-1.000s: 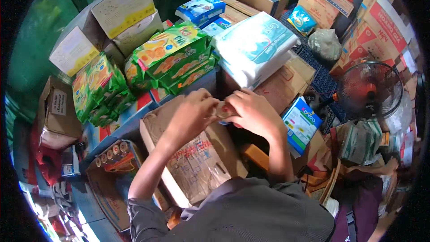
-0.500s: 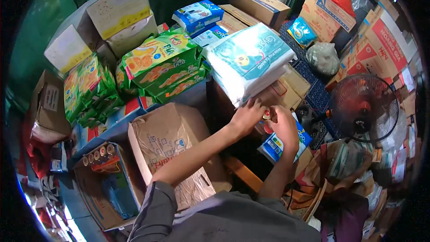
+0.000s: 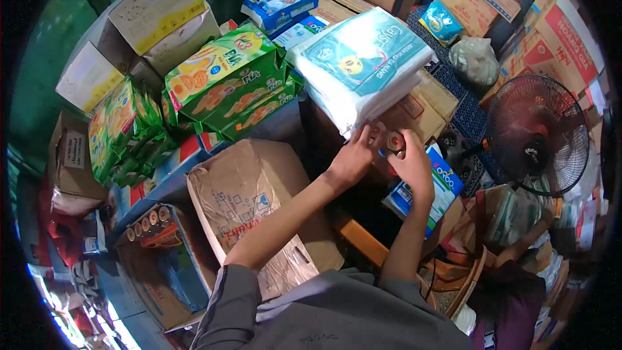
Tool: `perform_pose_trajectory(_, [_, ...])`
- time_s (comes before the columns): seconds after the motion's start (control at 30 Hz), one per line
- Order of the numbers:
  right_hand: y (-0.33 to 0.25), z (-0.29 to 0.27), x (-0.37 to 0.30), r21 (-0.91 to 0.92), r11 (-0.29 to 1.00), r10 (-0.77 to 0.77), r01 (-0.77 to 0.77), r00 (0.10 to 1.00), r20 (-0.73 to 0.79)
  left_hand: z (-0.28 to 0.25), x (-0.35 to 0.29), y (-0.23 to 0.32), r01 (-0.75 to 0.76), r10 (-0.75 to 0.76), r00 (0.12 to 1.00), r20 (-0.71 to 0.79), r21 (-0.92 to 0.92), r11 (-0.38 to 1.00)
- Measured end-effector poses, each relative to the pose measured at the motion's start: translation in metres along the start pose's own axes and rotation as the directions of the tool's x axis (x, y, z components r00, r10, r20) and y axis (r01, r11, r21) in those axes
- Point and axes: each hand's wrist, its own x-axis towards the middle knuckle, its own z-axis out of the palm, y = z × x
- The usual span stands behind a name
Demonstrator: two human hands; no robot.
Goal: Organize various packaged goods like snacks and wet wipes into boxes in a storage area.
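Both hands meet just in front of a white-and-teal pack of towels (image 3: 366,61). My right hand (image 3: 413,167) is closed round a small cylinder with a round red-and-gold end (image 3: 394,142). Curled against its left side, my left hand (image 3: 355,159) has its fingertips on the same small bundle, whose lower part is hidden by the fingers. Similar round-ended cylinders (image 3: 150,219) stand in a row inside an open carton (image 3: 146,291) at the lower left. Below my right hand lies a blue-and-white packet (image 3: 442,178).
A closed brown carton (image 3: 249,198) sits under my left forearm. Green snack packs (image 3: 223,81) are stacked beyond it. A black fan (image 3: 538,136) stands at the right. Another person's arm (image 3: 525,240) and purple clothing show at the lower right.
The view has shifted slightly. Both hands stay together at the cylinders, and the round end between them now faces up more plainly. My fingers have changed position a little.
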Motion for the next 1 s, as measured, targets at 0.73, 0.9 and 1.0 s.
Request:
perform_pose_trajectory(0.73, [0.038,0.026,0.022,0.754,0.646,-0.107,-0.119,0.964,0.244,0.04,-0.013,0.055,0.321,-0.556,0.828,0.072,-0.873,0.367])
perform_pose_trajectory(0.9, [0.044,0.023,0.023,0.751,0.628,-0.115,-0.205,0.93,0.35,0.043,-0.004,0.067,0.23,-0.618,0.785,0.043,-0.946,0.227])
perform_pose_trajectory(1.0, [0.043,0.022,0.025,0.803,0.553,-0.186,-0.22,0.908,0.377,0.043,-0.002,0.068,0.321,-0.643,0.766,0.006,-0.87,0.374])
